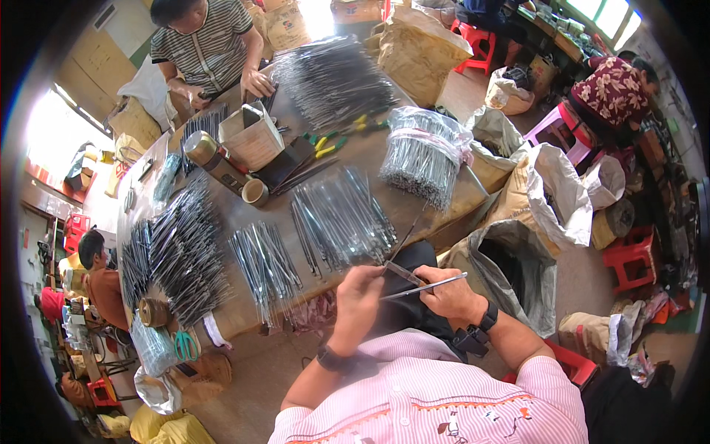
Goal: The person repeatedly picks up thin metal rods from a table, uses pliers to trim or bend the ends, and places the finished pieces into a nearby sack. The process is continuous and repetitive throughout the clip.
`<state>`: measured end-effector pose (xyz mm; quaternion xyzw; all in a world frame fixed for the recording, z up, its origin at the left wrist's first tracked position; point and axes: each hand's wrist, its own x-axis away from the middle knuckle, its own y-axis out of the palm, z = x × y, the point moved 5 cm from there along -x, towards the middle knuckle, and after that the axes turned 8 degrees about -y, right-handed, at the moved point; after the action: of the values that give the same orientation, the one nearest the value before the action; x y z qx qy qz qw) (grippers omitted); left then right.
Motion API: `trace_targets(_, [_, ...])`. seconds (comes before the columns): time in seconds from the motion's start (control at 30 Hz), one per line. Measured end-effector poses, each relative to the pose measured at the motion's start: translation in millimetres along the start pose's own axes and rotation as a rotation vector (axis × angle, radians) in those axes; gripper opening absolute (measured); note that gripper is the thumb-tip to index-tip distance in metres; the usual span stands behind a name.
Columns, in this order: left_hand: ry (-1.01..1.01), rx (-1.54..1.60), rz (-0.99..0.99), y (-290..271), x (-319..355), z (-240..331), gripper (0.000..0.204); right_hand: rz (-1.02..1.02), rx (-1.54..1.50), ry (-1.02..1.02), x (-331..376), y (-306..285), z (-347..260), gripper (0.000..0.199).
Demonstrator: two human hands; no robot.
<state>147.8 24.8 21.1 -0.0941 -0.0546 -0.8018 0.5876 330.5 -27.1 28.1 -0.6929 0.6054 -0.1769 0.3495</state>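
My left hand [359,285] is curled nearly closed around the near end of a thin metal rod [425,286], thumb and fingertips pinching it. My right hand [451,292] is closed over the same rod a little farther along, and it also seems to grip a short, dark flat tool [405,273] that crosses the rod at an angle; I cannot tell exactly how my fingers split between the two. The rod sits just above my lap, at about six o'clock from the wooden table [384,159], its free tip pointing toward three o'clock past my right knuckles.

I judge the rod light, stiff and smooth, so it could slide or roll between dry fingers. It is slender enough to bend if levered hard at mid-length. The safest hold looks like the one I have: pinched near one end, with the other hand close by so the unsupported span is short. The tip looks narrow, so I would keep fingertips off it.

At twelve o'clock from my hands lies a fanned pile of rods [342,214], with a smaller pile [265,263] at ten o'clock. A wrapped bundle [425,155] stands at one o'clock. A grey sack [518,270] gapes open at three o'clock, near my right elbow.
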Motion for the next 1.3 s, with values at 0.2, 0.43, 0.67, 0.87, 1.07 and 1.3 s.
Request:
trace_targets(0.2, [-0.057, -0.025, -0.056, -1.7, -1.3, 4.8, 0.019, -0.025, 0.029, 0.031, -0.9, 0.1, 1.3, 0.025])
trace_targets(0.43, [0.148, -0.434, -0.006, -31.0, 12.9, 27.2, 0.029, 0.005, 0.036, 0.060, -11.9, -0.6, -1.6, 0.026])
trace_targets(0.67, [-0.112, -0.130, 0.123, -68.4, 7.5, -14.7, 0.020, -0.141, -0.051, 0.046, -31.4, 26.4, -13.5, 0.038])
trace_targets(0.87, [-0.357, 0.232, 0.268, -140.4, -6.7, -54.1, 0.014, -0.133, -0.147, 0.138, -24.1, 30.6, -3.7, 0.041])
trace_targets(1.07, [-0.237, -0.211, 0.326, -152.7, -1.7, -49.2, 0.036, -0.065, -0.290, 0.249, -7.5, 28.7, 18.7, 0.038])
trace_targets(1.3, [-0.086, -0.848, 0.482, -119.5, -28.6, -23.0, 0.029, -0.018, -0.501, 0.260, 1.0, 25.9, 22.8, 0.036])
